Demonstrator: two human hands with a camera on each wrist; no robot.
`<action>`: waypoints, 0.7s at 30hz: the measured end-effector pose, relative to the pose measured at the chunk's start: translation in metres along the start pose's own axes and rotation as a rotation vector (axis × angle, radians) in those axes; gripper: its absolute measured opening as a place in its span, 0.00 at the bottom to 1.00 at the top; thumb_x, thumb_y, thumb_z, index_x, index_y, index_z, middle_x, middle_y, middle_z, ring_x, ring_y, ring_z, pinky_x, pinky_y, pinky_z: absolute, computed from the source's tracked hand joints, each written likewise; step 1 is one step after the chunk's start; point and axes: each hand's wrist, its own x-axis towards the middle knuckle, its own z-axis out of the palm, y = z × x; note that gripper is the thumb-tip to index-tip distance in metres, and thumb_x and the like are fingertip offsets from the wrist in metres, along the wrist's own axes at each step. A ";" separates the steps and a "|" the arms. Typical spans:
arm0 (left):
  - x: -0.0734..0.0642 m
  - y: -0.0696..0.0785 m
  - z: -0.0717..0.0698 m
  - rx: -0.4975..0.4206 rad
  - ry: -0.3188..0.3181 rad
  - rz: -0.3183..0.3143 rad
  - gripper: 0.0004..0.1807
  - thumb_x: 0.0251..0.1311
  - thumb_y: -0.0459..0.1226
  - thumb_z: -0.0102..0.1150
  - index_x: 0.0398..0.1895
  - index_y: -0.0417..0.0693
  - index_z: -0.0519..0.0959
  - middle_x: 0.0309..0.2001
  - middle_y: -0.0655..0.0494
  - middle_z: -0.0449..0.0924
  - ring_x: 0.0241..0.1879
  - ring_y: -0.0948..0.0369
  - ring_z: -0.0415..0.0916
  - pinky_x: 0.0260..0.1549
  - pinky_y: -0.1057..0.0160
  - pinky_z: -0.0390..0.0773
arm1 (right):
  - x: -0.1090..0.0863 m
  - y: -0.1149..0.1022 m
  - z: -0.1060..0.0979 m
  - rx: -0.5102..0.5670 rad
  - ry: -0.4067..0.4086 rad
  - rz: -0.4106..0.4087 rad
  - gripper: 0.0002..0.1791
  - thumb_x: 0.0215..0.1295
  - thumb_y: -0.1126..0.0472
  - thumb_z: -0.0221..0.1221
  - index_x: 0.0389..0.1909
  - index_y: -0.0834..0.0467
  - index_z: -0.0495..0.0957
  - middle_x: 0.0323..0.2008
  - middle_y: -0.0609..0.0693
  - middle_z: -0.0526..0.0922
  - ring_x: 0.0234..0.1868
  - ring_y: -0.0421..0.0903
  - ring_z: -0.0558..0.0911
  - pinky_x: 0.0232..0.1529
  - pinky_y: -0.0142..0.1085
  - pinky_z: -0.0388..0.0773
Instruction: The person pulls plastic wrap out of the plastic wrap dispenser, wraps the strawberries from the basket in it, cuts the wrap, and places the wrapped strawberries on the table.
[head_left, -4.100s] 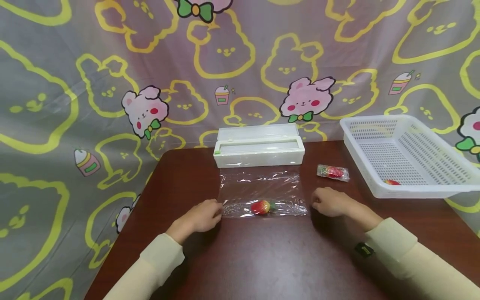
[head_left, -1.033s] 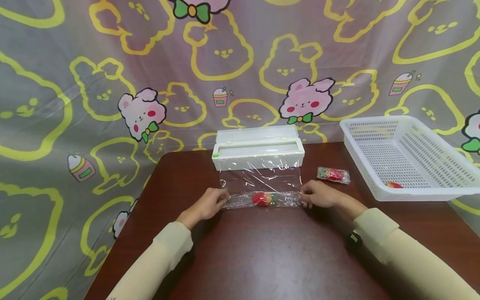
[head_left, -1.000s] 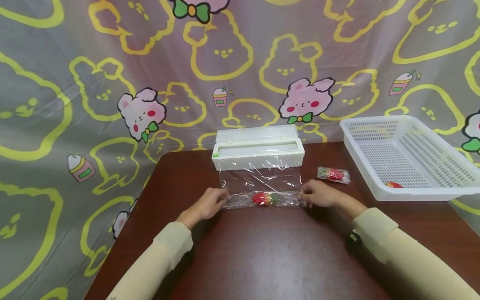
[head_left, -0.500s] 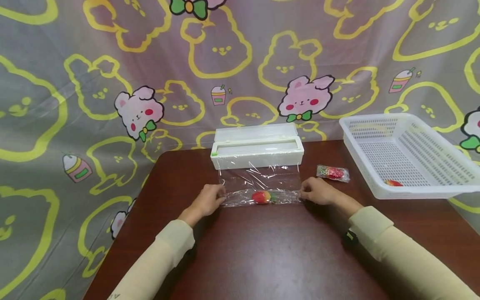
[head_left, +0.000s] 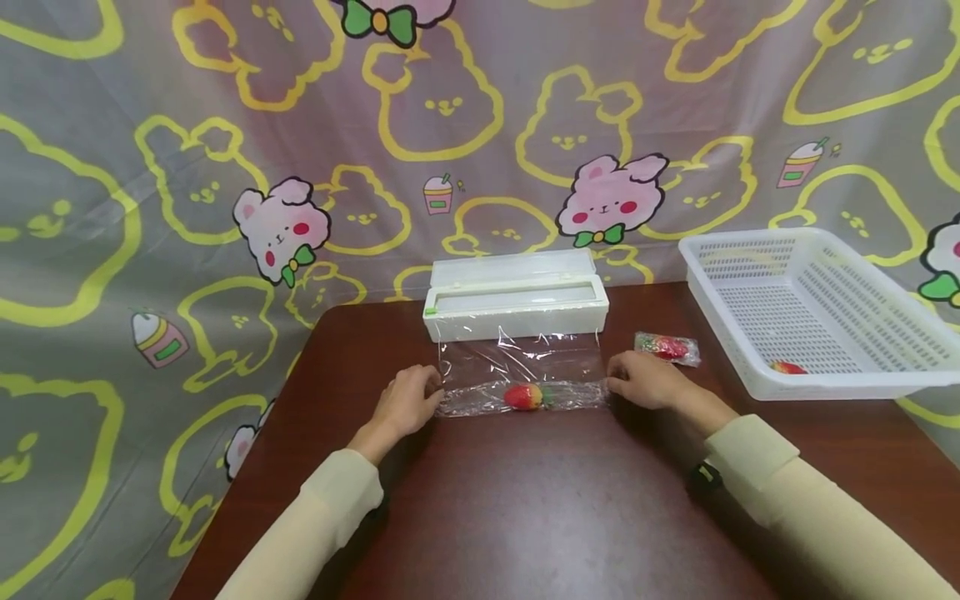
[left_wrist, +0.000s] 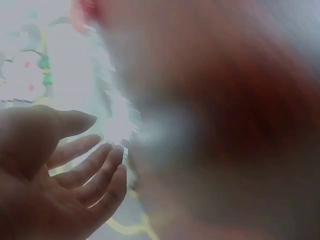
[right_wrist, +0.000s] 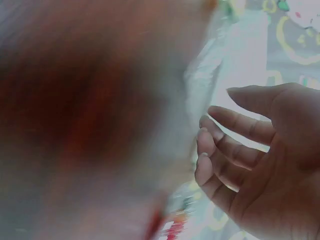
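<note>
A red-and-yellow strawberry (head_left: pixel 522 397) with green leaves lies rolled in the near edge of a clear cling film sheet (head_left: pixel 517 358). The sheet runs back to a white cling film dispenser (head_left: pixel 517 322) with its lid up. At the film roll's left end is my left hand (head_left: pixel 405 402), its thumb apart from the loosely bent fingers (left_wrist: pixel 100 172) in the left wrist view. My right hand (head_left: pixel 647 382) is by the right end, thumb and bent fingers (right_wrist: pixel 235 150) likewise apart. Whether fingertips touch the film is unclear.
A wrapped strawberry (head_left: pixel 667 347) lies beyond my right hand. Farther right stands a white plastic basket (head_left: pixel 840 385) with a red-and-yellow piece (head_left: pixel 787 367) inside. A patterned curtain (head_left: pixel 480 125) hangs behind the brown table (head_left: pixel 510 500).
Since the earliest frame, the rolled strawberry has moved away from me toward the dispenser. My hands pinched the film ends a second ago; now their fingers have loosened and drawn slightly outward.
</note>
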 end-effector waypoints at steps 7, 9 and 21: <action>0.007 0.046 0.003 -0.121 -0.092 0.240 0.09 0.63 0.30 0.63 0.45 0.38 0.84 0.39 0.48 0.84 0.38 0.55 0.80 0.39 0.54 0.81 | 0.009 -0.039 0.001 0.073 -0.022 -0.251 0.07 0.67 0.68 0.61 0.43 0.65 0.85 0.38 0.50 0.81 0.38 0.45 0.79 0.42 0.43 0.79; 0.012 0.050 0.009 -0.119 -0.134 0.259 0.10 0.62 0.28 0.61 0.46 0.36 0.83 0.39 0.47 0.84 0.38 0.54 0.80 0.41 0.55 0.81 | 0.014 -0.048 0.007 0.100 -0.067 -0.291 0.07 0.67 0.69 0.60 0.42 0.64 0.85 0.38 0.51 0.81 0.39 0.46 0.79 0.43 0.44 0.79; 0.022 0.022 0.027 -0.123 -0.231 0.236 0.14 0.57 0.22 0.52 0.43 0.40 0.82 0.31 0.50 0.76 0.35 0.55 0.72 0.38 0.55 0.75 | 0.014 -0.025 0.022 0.084 -0.101 -0.271 0.04 0.67 0.67 0.62 0.36 0.58 0.85 0.38 0.49 0.81 0.43 0.49 0.80 0.49 0.49 0.77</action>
